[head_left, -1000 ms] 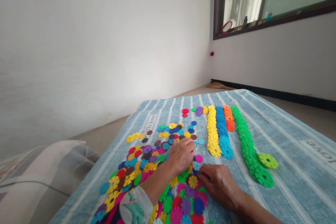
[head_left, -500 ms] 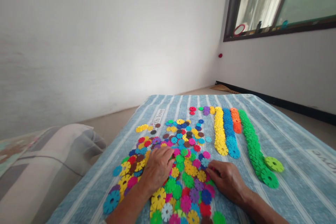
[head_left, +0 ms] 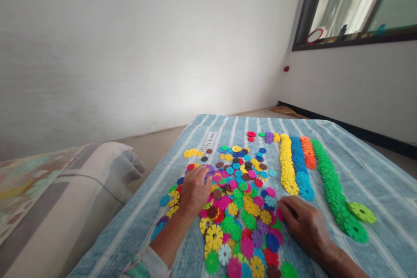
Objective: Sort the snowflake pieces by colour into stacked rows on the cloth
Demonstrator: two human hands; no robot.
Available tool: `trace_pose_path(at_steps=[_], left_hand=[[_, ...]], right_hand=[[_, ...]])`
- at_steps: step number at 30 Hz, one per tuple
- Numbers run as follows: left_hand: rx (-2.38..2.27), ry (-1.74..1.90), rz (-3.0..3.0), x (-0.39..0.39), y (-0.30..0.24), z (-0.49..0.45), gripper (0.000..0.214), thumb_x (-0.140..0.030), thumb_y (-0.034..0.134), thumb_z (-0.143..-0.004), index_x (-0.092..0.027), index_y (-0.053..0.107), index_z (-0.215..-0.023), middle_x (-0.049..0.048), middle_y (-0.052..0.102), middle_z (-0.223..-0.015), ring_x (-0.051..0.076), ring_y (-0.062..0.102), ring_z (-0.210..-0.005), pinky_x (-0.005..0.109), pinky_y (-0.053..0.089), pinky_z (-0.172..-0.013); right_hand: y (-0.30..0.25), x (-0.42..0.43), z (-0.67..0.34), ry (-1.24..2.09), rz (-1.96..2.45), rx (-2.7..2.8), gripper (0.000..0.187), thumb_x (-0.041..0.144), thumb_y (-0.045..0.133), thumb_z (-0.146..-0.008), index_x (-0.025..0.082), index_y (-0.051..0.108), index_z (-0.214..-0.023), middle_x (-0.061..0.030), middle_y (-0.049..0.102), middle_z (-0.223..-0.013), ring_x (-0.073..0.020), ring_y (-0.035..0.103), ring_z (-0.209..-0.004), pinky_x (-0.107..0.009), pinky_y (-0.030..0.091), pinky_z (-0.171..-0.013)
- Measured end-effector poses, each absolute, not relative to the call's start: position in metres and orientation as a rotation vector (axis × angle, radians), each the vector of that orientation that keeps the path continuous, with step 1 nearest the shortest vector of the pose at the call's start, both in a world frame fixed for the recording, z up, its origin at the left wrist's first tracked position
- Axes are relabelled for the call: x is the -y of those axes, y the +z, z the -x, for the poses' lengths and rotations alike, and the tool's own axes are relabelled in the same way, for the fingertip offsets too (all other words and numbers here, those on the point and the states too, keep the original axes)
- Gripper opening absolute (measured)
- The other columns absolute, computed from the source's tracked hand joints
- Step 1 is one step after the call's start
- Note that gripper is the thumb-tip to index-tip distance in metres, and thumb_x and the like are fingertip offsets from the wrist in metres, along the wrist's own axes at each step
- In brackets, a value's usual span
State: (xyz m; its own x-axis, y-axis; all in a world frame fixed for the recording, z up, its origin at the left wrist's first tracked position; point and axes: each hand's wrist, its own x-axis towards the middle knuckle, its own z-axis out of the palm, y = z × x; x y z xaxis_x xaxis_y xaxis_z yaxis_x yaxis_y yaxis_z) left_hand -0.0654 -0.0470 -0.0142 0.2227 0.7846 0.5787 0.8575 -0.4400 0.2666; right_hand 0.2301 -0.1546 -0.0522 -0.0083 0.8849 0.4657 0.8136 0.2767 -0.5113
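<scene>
Many flat, notched plastic discs in mixed colours lie in a loose pile (head_left: pixel 247 219) on the striped cloth. My left hand (head_left: pixel 194 189) rests palm down over the pile's left side, fingers apart and reaching among the discs; its fingertips are partly hidden. At the right edge of the pile is my right hand (head_left: pixel 304 221), its fingers curled together. A pink disc (head_left: pixel 279 214) shows by those fingertips, and whether they hold anything is hidden. Right of the pile, overlapping discs form a yellow row (head_left: pixel 287 165), a blue row (head_left: pixel 301 167), a short orange row (head_left: pixel 308 152) and a long green row (head_left: pixel 332 186).
A lime-green disc (head_left: pixel 361 212) lies by the green row's near end. Small red (head_left: pixel 251 134) and purple discs (head_left: pixel 269 137) sit at the far side. The blue striped cloth (head_left: pixel 374 173) covers the surface. Folded bedding (head_left: pixel 97 191) is at left, a window (head_left: pixel 352 4) at upper right.
The view has turned slightly left. My left hand has shifted left and farther away over the pile. My right hand has drawn a little to the right, still curled.
</scene>
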Motion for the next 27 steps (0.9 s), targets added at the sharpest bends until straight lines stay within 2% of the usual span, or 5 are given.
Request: trace_pose_path(at_steps=[4, 9, 21, 27], left_hand=[[1.749, -0.816, 2.302, 0.048, -0.011, 0.069, 0.018, -0.021, 0.052, -0.081, -0.02, 0.063, -0.094, 0.0087, 0.067, -0.103, 0.025, 0.06, -0.102, 0.042, 0.046, -0.092], [1.825, -0.679, 2.352, 0.058, -0.011, 0.058, 0.017, -0.023, 0.052, -0.083, -0.019, 0.062, -0.096, 0.0105, 0.064, -0.114, 0.025, 0.056, -0.112, 0.042, 0.043, -0.096], [1.686, -0.764, 2.536, 0.068, -0.012, 0.047, 0.021, -0.014, 0.049, -0.083, -0.019, 0.063, -0.097, 0.0087, 0.067, -0.109, 0.024, 0.059, -0.107, 0.042, 0.046, -0.095], [1.621, -0.871, 2.524, 0.069, -0.019, 0.047, 0.018, -0.015, 0.05, -0.082, -0.018, 0.065, -0.091, 0.0088, 0.069, -0.103, 0.024, 0.062, -0.1, 0.042, 0.049, -0.09]], right_hand=[[-0.053, 0.153, -0.232, -0.043, 1.574, 1.903, 0.031, 0.034, 0.04, -0.095, 0.019, 0.063, -0.081, -0.0042, 0.061, -0.073, -0.0172, 0.059, -0.07, -0.028, 0.042, -0.065], [-0.056, 0.156, -0.227, -0.032, 1.532, 2.017, 0.031, 0.033, 0.038, -0.096, 0.021, 0.063, -0.082, -0.004, 0.058, -0.073, -0.0162, 0.058, -0.069, -0.027, 0.043, -0.065], [-0.054, 0.16, -0.222, 0.139, 1.199, 2.139, 0.016, 0.028, 0.049, -0.092, 0.026, 0.064, -0.088, -0.0033, 0.064, -0.078, -0.0146, 0.064, -0.068, -0.022, 0.053, -0.059], [-0.055, 0.159, -0.214, 0.082, 0.976, 2.138, 0.013, 0.029, 0.053, -0.091, 0.024, 0.063, -0.098, -0.0052, 0.068, -0.084, -0.0159, 0.068, -0.075, -0.019, 0.056, -0.067]])
